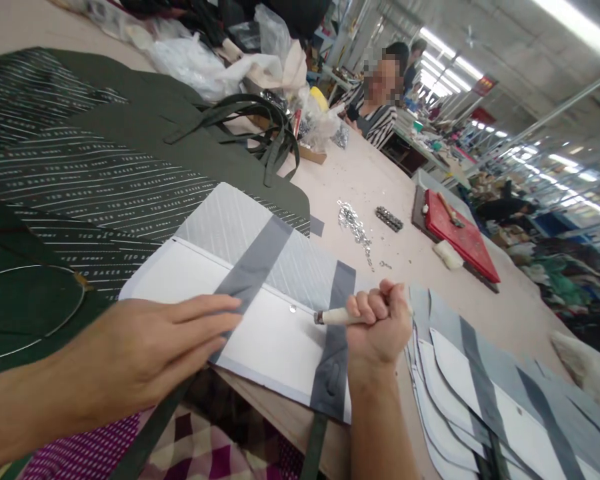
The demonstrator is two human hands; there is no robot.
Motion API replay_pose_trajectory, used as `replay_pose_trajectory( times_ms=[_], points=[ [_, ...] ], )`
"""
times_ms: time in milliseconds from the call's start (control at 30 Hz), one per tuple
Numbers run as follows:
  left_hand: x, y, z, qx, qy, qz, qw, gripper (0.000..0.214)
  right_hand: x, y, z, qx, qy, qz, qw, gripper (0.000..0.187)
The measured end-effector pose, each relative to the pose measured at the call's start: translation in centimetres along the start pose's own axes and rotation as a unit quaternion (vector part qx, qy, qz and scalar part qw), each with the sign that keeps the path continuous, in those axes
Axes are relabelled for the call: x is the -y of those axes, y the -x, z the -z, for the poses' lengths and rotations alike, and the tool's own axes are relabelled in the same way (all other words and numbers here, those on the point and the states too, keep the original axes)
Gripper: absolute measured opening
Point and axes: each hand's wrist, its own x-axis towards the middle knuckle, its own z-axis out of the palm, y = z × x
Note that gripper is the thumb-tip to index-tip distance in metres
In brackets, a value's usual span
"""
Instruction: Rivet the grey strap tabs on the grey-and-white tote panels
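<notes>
A white and grey panel (290,347) with dark grey straps (260,257) lies at the table's front edge. My left hand (155,340) rests on its left part, fingers stretched out over one strap. In my fist, my right hand (380,313) holds a tool with a pale wrapped handle (337,317) and a dark metal-banded end. That end points left, over the panel near the second strap; whether it touches cannot be told. A small round metal piece (293,309) sits on the panel just left of the tool.
Small metal pieces (355,227) lie scattered beyond the panel. A hammer (450,210) rests on a red board (460,237). Similar strapped panels (460,373) are stacked at right. Dark printed fabric (130,173) covers the left. A person in stripes (375,113) sits farther back.
</notes>
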Motion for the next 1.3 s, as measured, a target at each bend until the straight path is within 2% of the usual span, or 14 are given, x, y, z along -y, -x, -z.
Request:
replay_pose_trajectory(
  times_ms=[33, 133, 233, 367, 600, 867, 967, 1033, 1200, 1300],
  points=[
    [-1.0, -2.1, -0.7, 0.031, -0.009, -0.057, 0.998, 0.034, -0.6, -0.1, 0.3, -0.017, -0.017, -0.007, 1.0, 0.022],
    [-2.5, -6.7, -2.9, 0.058, -0.047, -0.127, 0.989, 0.033, -2.1, -0.7, 1.4, -0.047, -0.049, -0.023, 0.997, 0.02],
    [-2.2, -8.3, -4.3, 0.077, -0.079, -0.141, 0.984, 0.034, -3.0, -1.1, 2.2, -0.049, -0.055, -0.031, 0.997, 0.021],
    [-1.5, -8.0, -5.0, 0.081, -0.082, -0.148, 0.982, 0.036, -4.0, -1.3, 2.6, -0.055, -0.066, -0.045, 0.995, 0.021],
    [-1.9, -8.1, -5.2, 0.086, -0.088, -0.139, 0.983, 0.038, -4.7, -1.1, 2.3, -0.071, -0.095, -0.06, 0.991, 0.017],
    [-1.7, -7.8, -5.6, 0.078, -0.062, -0.133, 0.986, 0.036, -4.8, -1.1, 2.0, -0.069, -0.082, -0.044, 0.993, 0.017],
    [-1.5, -7.8, -5.6, 0.082, -0.046, -0.131, 0.987, 0.037, -4.8, -0.7, 1.2, -0.068, -0.071, -0.03, 0.995, 0.02],
    [-1.5, -7.8, -5.6, 0.08, -0.034, -0.132, 0.987, 0.036, -4.7, -0.2, 0.3, -0.044, -0.05, -0.004, 0.998, 0.023],
    [-1.5, -7.8, -5.5, 0.064, -0.033, -0.127, 0.989, 0.03, -4.5, 1.1, -1.9, 0.113, 0.044, 0.071, 0.99, 0.023],
    [-1.4, -7.7, -5.5, 0.058, -0.039, -0.129, 0.989, 0.03, -4.1, 1.2, -1.7, 0.119, 0.053, 0.063, 0.99, 0.025]
  ],
)
